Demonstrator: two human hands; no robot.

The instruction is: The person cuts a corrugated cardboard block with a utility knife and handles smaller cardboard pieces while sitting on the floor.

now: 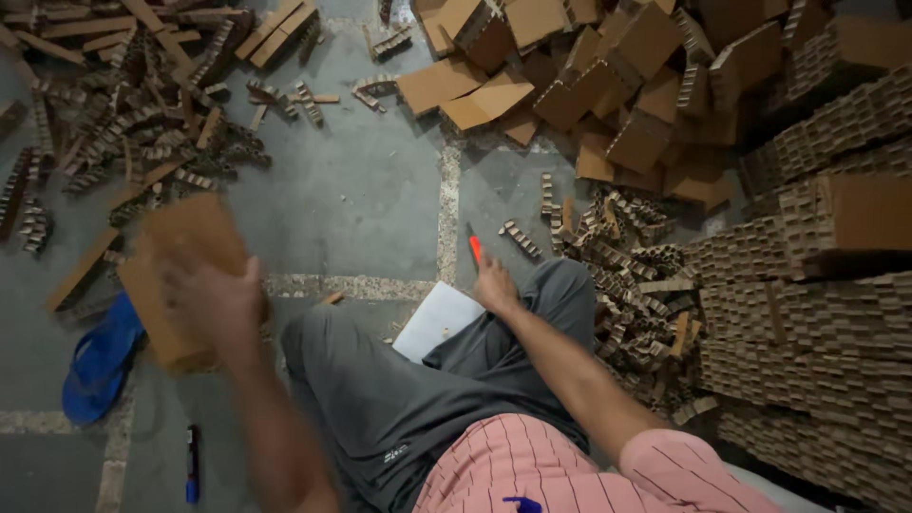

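Left hand point(214, 304), blurred, seemingly grips a cardboard piece point(180, 275); right hand point(494, 283) fingers pinch an orange cutter point(475, 249).

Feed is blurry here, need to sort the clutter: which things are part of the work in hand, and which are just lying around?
In hand:
left hand holding cardboard block
right hand on orange cutter
stacked honeycomb cardboard

Lying about:
blue sandal
white paper
pen
offcut strips

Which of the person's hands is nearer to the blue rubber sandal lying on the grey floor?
Left. The left hand, gripping a brown honeycomb cardboard block, is just up and right of the blue rubber sandal. The right hand, holding an orange-handled cutter, is far across the lap.
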